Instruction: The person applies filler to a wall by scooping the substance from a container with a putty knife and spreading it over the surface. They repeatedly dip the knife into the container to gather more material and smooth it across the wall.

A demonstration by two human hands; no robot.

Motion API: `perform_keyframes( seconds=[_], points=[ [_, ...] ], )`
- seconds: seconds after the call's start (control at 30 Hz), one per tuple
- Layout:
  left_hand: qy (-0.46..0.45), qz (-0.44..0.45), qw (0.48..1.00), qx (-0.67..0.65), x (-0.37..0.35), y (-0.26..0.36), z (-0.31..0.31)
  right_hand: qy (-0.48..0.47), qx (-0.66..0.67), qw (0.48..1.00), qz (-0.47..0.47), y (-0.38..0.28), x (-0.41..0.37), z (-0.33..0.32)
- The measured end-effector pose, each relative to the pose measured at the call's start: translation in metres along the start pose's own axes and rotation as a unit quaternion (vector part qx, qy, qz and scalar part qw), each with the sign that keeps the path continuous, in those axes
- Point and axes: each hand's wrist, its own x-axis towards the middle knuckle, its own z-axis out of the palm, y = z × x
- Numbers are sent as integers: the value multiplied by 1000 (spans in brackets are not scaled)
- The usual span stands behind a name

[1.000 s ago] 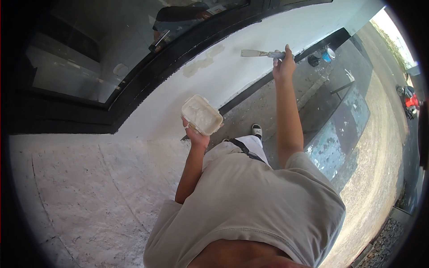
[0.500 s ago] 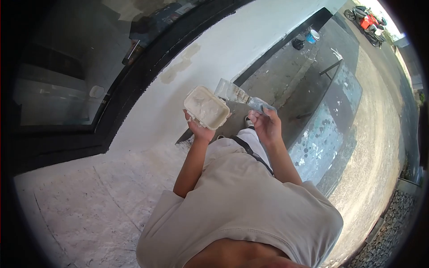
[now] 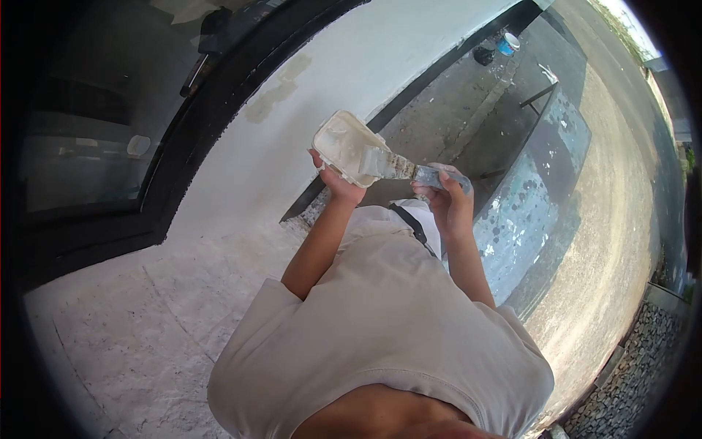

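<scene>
White wall [image 3: 365, 51] stands before the person beside a black frame [image 3: 212, 110], and a bucket [image 3: 507, 45] is on the grey floor [image 3: 439, 124], well apart from both hands. From where I stand, the left hand [image 3: 342, 187] carries a shallow cream box [image 3: 363, 130] from below, its open side upward, its long axis slanting from far left to near right. The right hand [image 3: 450, 201] has its fingers closed around the handle of a putty knife [image 3: 406, 170]. So the box lies to the left of this hand; the knife's long axis runs almost level across, blade pointing left, over the box's right side. Whether the blade touches the whitish paste [image 3: 344, 150] inside, I cannot tell.
</scene>
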Motion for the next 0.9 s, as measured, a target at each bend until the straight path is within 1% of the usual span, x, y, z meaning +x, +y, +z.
perform_keyframes(
  seconds=[0.1,0.23,0.33,0.43,0.53,0.63,0.73,0.83,0.9],
  points=[
    [-18,11,1000,-3,10,-14,1,18,-7,1000,-13,-8,-1,6],
    [-7,111,993,36,20,-42,13,51,-32,997,-40,-14,4,4],
    [-38,195,973,116,20,-63,21,46,-12,998,-41,-25,11,-2],
    [13,171,979,113,22,-82,34,38,-16,998,-44,-39,22,-11],
    [-24,139,989,51,26,-101,43,30,-36,999,-22,-56,37,-23],
    [-86,152,984,46,25,-123,60,26,-26,999,2,-76,50,-38],
    [-44,170,983,58,29,-149,73,8,-26,1000,2,-95,64,-54],
    [31,212,971,108,34,-174,86,-5,-20,1000,22,-108,79,-70],
    [37,224,968,102,36,-189,94,-17,-18,999,36,-116,88,-81]
  ],
)
